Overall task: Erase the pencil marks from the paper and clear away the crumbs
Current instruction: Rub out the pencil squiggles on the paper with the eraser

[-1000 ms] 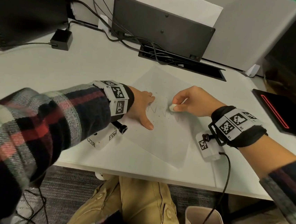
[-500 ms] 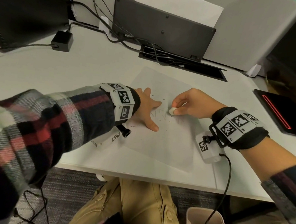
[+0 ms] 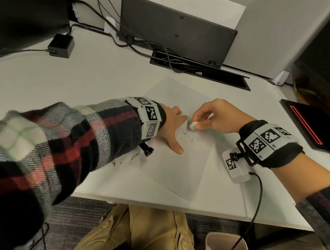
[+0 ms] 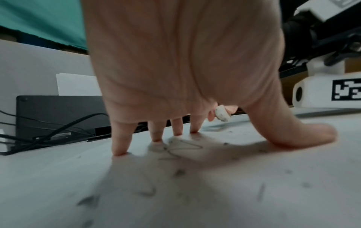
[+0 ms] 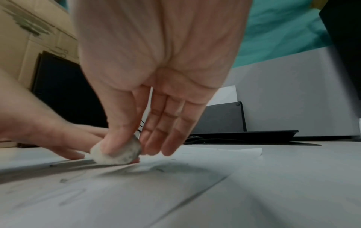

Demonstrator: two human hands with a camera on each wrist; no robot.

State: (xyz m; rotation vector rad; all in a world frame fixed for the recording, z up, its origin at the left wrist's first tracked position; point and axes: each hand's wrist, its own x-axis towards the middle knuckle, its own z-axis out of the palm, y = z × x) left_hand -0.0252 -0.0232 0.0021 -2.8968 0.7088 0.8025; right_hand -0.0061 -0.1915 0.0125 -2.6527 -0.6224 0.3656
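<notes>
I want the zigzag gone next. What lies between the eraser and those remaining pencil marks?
Nothing visible does. The eraser, pinched by the right hand, sits at the zigzag marks. The left hand presses the paper beside them, thumb below.

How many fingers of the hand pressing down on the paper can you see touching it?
5. In the left wrist view, the left hand spreads four fingers at the left and middle and the thumb at the right, all tips on the paper.
</notes>
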